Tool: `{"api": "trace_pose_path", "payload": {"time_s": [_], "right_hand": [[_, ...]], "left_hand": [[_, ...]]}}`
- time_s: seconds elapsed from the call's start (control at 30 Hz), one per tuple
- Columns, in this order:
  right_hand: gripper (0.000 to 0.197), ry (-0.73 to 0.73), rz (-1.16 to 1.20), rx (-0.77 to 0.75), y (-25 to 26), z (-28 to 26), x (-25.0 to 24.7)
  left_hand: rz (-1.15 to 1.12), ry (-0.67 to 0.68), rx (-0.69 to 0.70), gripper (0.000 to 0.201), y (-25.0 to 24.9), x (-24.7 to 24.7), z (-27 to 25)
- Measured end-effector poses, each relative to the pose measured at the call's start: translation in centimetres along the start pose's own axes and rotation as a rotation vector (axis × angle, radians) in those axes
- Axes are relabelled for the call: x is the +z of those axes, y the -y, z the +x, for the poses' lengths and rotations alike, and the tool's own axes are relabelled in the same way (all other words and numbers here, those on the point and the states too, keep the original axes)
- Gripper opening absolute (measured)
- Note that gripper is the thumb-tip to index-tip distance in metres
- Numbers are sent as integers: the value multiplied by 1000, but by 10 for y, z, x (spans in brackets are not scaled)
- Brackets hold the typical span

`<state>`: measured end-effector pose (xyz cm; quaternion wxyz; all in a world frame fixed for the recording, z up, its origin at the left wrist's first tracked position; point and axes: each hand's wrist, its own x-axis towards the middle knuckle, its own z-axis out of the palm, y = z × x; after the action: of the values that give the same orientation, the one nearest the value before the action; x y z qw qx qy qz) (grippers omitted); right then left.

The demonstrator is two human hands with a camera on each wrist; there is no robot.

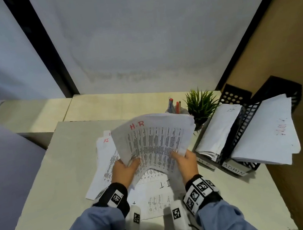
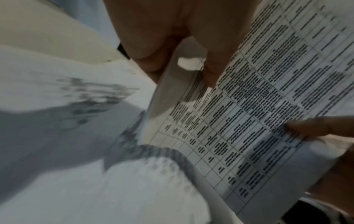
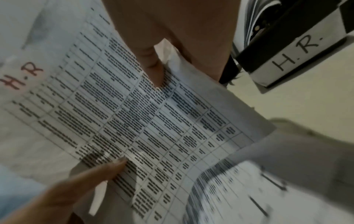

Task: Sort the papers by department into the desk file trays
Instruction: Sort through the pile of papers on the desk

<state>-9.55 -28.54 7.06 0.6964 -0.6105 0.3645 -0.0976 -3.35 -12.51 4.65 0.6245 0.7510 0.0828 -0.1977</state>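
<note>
Left hand (image 1: 127, 170): pinching the near left edge of the lifted sheets, thumb on the printed face, fingers underneath.
Right hand (image 1: 186, 162): pinching the near right edge of the same sheets, thumb on top, fingers hidden behind the paper.
H-R bundle (image 1: 154, 139): held off the table between both hands, tilted up and away, near edge arching between the two grips.
Handling: light, thin, floppy; likely to sag or fan apart if held by one corner only; prone to creasing; sheets loose, no clip or staple visible.
Best hold: both side edges as now, or one firm pinch across the whole thickness at the near edge, squared before sliding in edge first.
Writing on the bundle: "H-R" in red at the top; below it a printed table, too blurred to read.
Papers on the table (image 1: 155, 193): flat under the hands; "I.T" in dark pen on the upper sheet; "AI" in red on a sheet at the left.
HR tray (image 1: 206, 162): just right of the right hand, label "H.R." clear in the right wrist view, already holding white sheets.
ADMIN tray (image 1: 236, 169): beside it, further right, label "ADMIN", papers inside with smudged red writing, unreadable.
Beyond: potted plant (image 1: 201, 106) and pen cup (image 1: 176, 108) behind the bundle.
</note>
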Motion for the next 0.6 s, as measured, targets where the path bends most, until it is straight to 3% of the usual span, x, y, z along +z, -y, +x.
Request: {"api": "trace_pose_path", "payload": {"time_s": [0.1,0.2,0.27,0.33,0.47,0.6], "right_hand": [[18,-101,-3,-153,22,15,-21],[24,-325,-124,-285,37,38,-49],[51,-482,-273,-227,34,62,-72],[67,-532,-377,-135,26,84,-91],[70,-490,-255,90,13,107,-100],[63,-413,-86,373,2,113,-106]], "left_hand": [[33,26,220,20,-35,11,-2],[20,67,379,27,-79,26,-5],[132,107,475,21,-105,36,-8],[270,164,562,14,-128,49,-8],[566,222,709,11,-159,79,-5],[701,262,754,12,-173,107,-2]]}}
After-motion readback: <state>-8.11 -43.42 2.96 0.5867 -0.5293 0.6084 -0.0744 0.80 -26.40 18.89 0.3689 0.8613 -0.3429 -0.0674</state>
